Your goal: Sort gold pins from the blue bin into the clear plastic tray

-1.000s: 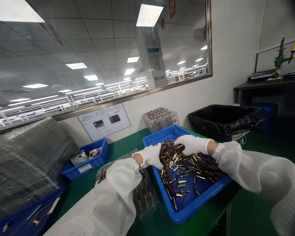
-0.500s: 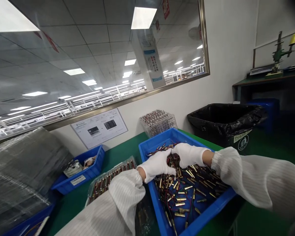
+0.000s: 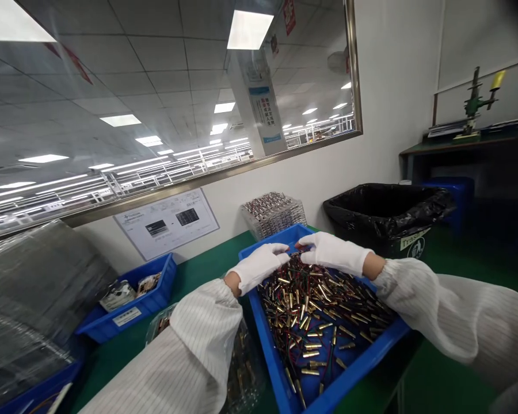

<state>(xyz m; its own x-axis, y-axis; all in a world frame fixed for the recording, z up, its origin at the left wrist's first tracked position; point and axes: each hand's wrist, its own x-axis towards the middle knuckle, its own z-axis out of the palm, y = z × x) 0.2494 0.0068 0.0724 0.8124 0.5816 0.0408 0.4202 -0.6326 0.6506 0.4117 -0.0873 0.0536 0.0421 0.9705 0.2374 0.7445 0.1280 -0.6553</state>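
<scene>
A blue tray (image 3: 262,339) holds a heap of small brass-coloured cylinders with thin red and dark wires (image 3: 306,299). My left hand (image 3: 261,267), in a white glove, reaches over the tray's far left side, fingers stretched towards the far end of the heap. Facing it across a small gap is my right hand (image 3: 334,253), also gloved, its thumb and fingers apart. Both sets of fingertips are at the heap's far edge, and I see nothing held in either hand. Under my left sleeve, a clear plastic tray (image 3: 244,362) of similar parts is partly hidden.
Behind the tray stands a stack of clear trays with parts (image 3: 274,215). A black-lined trash bin (image 3: 388,210) is at the right. On the left are a small blue bin (image 3: 149,305) with bagged items and a large plastic-wrapped stack (image 3: 38,293). A printed sheet (image 3: 168,224) is against the wall.
Both hands have moved from around a clump mid-heap to its far edge, their fingers straighter. The clump now lies spread out in the tray. The view has shifted slightly.
</scene>
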